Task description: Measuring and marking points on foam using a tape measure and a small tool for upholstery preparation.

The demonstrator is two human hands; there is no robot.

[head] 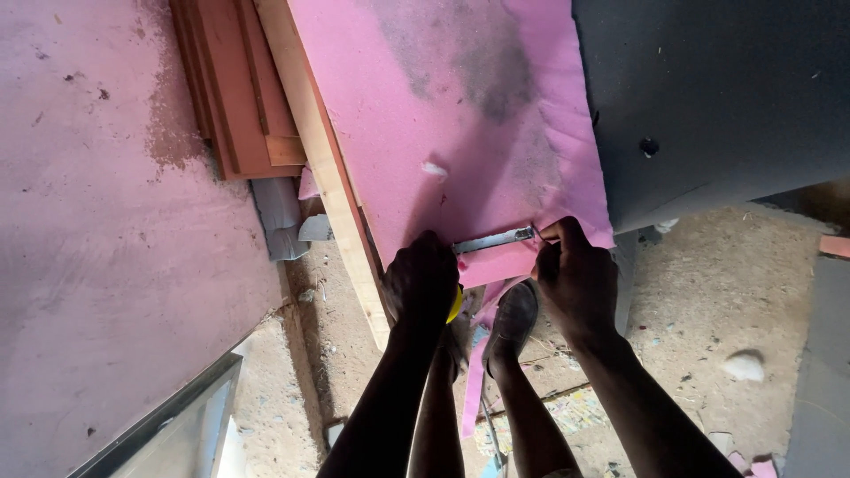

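Pink foam sheet point(460, 133) fills the upper centre of the frame, lying on a wooden plank point(323, 168). Left hand point(421, 281) grips a yellow-handled knife point(494, 240), blade across the foam's lower edge; right hand point(575, 276) pinches that edge.

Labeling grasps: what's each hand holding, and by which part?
Left hand grips the yellow handle of a utility knife. Right hand pinches the pink foam sheet at its lower edge.
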